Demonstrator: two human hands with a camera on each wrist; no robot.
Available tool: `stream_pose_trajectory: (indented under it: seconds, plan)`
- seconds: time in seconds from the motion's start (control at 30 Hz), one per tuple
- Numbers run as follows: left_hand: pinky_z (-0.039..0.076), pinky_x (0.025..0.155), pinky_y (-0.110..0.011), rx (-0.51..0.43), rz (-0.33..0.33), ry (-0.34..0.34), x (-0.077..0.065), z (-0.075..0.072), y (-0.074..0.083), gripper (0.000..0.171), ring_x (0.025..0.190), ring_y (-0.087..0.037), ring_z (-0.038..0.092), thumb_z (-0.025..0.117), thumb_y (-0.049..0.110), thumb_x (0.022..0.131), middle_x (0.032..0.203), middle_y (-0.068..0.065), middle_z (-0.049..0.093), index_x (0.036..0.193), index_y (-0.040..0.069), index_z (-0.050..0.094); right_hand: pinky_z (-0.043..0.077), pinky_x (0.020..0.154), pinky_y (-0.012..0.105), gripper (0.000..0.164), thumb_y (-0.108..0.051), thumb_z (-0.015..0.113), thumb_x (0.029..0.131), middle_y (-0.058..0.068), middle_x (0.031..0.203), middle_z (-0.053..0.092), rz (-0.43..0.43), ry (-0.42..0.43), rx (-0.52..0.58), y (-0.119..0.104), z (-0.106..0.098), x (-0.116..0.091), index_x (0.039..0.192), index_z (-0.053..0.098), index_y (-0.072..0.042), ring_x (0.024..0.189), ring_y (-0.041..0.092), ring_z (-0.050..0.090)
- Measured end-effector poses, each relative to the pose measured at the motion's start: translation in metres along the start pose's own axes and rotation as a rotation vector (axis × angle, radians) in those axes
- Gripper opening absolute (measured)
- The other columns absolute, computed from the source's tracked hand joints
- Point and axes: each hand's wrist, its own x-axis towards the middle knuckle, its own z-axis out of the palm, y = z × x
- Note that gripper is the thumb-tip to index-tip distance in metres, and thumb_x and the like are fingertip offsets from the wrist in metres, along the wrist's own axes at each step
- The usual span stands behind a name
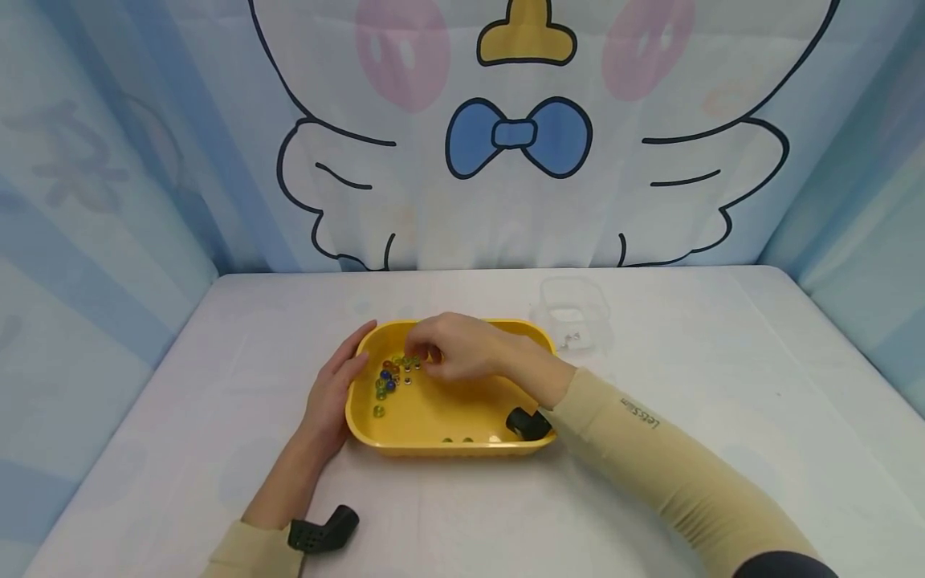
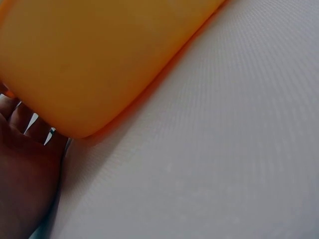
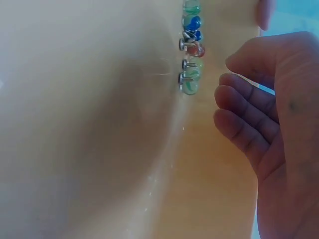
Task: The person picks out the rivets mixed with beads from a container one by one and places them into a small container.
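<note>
A yellow tray (image 1: 462, 417) rests in front of me, its left end gripped by my left hand (image 1: 334, 393) with the thumb at the rim and fingers along the outer wall. In the left wrist view, those fingers lie against the tray's corner. Glass marbles (image 1: 385, 375), green, blue and reddish, gather at the tray's left side among small silver pieces (image 3: 185, 63) with flat round heads and short stems. My right hand (image 1: 462, 345) reaches over the far rim side, loosely bent fingers close to the marbles. The right wrist view shows nothing between its fingertips.
A clear plastic box (image 1: 574, 313) with a few small silver pieces in it stands behind the tray's right corner. Two green marbles (image 1: 458, 440) lie along the tray's near wall. A black wrist camera (image 1: 527, 424) on my right arm overlaps the tray's right end.
</note>
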Motion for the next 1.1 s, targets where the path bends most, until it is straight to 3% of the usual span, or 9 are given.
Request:
stream_pose_trajectory:
  seconds: [0.53, 0.77, 1.1]
  plan:
    - [0.028, 0.117, -0.031, 0.009, 0.000, -0.007, 0.000, 0.000, 0.001, 0.051, 0.143, -0.010, 0.031, 0.036, 0.023, 0.108, 0.160, 0.010, 0.031, 0.159, 0.023, 0.034, 0.047, 0.078, 0.020, 0.021, -0.007, 0.064, 0.094, 0.001, 0.101, 0.063, -0.029, -0.093, -0.044, 0.000, 0.014, 0.005, 0.114, 0.069, -0.007, 0.086, 0.012, 0.055]
    - [0.028, 0.117, -0.030, 0.005, 0.002, -0.008, -0.001, 0.001, 0.002, 0.050, 0.143, -0.009, 0.031, 0.036, 0.023, 0.108, 0.161, 0.010, 0.030, 0.159, 0.023, 0.034, 0.045, 0.074, 0.019, 0.019, -0.010, 0.065, 0.095, 0.000, 0.094, 0.060, -0.040, -0.139, -0.064, 0.000, 0.016, 0.007, 0.114, 0.069, -0.008, 0.083, 0.011, 0.053]
    - [0.028, 0.117, -0.031, 0.011, -0.006, -0.002, -0.001, 0.001, 0.002, 0.051, 0.144, -0.010, 0.030, 0.037, 0.023, 0.108, 0.161, 0.010, 0.029, 0.159, 0.023, 0.034, 0.046, 0.073, 0.017, 0.009, -0.013, 0.069, 0.095, -0.003, 0.092, 0.058, -0.040, -0.173, -0.095, 0.002, 0.017, 0.006, 0.104, 0.070, -0.012, 0.081, 0.009, 0.053]
